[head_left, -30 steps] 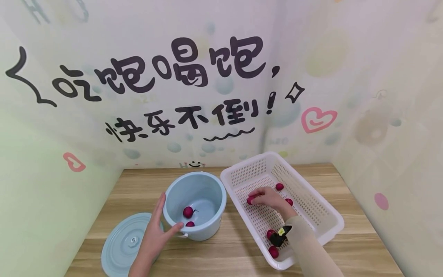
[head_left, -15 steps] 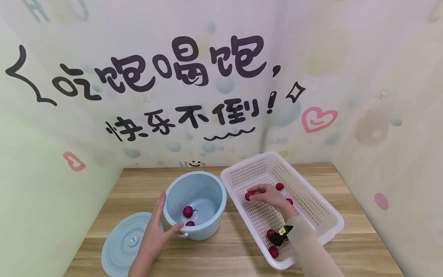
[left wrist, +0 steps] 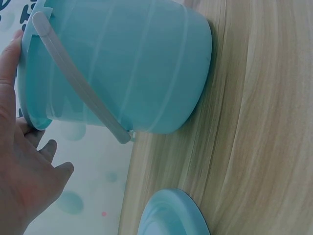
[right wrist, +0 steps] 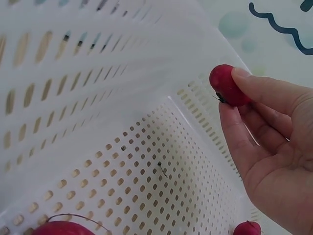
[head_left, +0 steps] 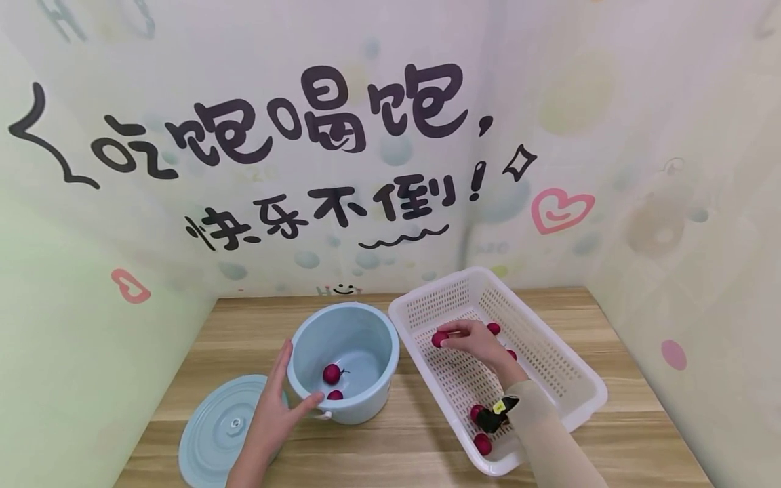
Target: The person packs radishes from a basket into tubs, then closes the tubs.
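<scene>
- Nearest, two loose dark-red round radishes (head_left: 482,444) lie at the near end of the white perforated plastic basket (head_left: 499,466); the black wrist device (head_left: 490,421) appears close beside one and could knock them if the right forearm drops.
- The pale-blue round plastic lid (head_left: 209,434) lies on the wood-grain table (head_left: 342,461), partly hidden by the left arm; a careless sweep there could push it.
- The left hand (head_left: 276,410) has its fingers extended and spread along the rim of the pale-blue plastic bucket (head_left: 367,408); uneven pressure could tilt or slide it.
- Two radishes inside the bucket (head_left: 331,373) look free to roll, so a tilt could send them against its wall.
- Farther on, the right hand (head_left: 478,343) pinches a single radish (right wrist: 227,84) between thumb and fingertips above the basket floor; its smooth, curved skin could slip from a loose or off-centre pinch.
- Farthest, another radish (head_left: 493,329) lies just beyond the right hand, where the knuckles could bump it.
</scene>
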The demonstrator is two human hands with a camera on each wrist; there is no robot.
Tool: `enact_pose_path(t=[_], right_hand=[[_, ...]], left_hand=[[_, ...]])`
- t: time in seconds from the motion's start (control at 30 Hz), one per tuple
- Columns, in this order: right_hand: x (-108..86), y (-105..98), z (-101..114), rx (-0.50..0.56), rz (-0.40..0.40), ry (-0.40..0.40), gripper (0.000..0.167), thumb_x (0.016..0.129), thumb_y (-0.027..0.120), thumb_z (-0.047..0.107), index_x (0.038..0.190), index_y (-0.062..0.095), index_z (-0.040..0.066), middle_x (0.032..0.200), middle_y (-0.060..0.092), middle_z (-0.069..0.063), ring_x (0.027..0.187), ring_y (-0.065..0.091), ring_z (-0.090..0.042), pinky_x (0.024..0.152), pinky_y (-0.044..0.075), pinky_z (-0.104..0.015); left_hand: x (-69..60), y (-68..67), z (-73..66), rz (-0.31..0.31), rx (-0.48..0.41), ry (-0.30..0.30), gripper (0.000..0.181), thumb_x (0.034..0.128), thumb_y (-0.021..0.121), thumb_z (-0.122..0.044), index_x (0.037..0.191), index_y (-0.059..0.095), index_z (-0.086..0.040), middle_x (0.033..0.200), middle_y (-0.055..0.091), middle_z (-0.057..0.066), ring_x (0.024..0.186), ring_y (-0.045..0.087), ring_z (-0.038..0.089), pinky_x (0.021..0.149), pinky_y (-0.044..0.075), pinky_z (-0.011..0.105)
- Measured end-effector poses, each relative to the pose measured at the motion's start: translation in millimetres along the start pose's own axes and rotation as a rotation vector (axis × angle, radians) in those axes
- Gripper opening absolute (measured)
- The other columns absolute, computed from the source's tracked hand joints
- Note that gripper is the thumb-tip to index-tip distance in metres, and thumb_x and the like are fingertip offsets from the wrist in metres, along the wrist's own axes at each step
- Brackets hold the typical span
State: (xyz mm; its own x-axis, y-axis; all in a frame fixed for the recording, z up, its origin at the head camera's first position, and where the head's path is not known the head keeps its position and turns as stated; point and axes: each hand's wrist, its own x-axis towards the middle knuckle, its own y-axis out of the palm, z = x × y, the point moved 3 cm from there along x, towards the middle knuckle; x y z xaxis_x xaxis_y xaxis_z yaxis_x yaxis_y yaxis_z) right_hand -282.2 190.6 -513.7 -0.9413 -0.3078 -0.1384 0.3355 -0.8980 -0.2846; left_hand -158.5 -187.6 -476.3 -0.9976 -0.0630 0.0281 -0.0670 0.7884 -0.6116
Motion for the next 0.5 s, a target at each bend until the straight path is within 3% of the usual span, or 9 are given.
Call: enact_pose_path(t=[0.5], right_hand=[[-1.0, -2.5, 10.8, 0.038, -0.047, 0.006, 0.036, 0.089, 0.074, 0.015, 0.123, 0.068, 0.003, 0.116, 0.07, -0.015, 0.095, 0.067, -0.014, 0.101, 0.053, -0.052]], left_hand=[[-1.8, -1.0, -3.2, -0.005, 0.001, 0.004, 0.106, 0.0818, 0.079, -0.046, 0.161, 0.009, -0.032, 0.17, 0.01, 0.004, 0.154, 0.015, 0.042, 0.115, 0.023, 0.073]])
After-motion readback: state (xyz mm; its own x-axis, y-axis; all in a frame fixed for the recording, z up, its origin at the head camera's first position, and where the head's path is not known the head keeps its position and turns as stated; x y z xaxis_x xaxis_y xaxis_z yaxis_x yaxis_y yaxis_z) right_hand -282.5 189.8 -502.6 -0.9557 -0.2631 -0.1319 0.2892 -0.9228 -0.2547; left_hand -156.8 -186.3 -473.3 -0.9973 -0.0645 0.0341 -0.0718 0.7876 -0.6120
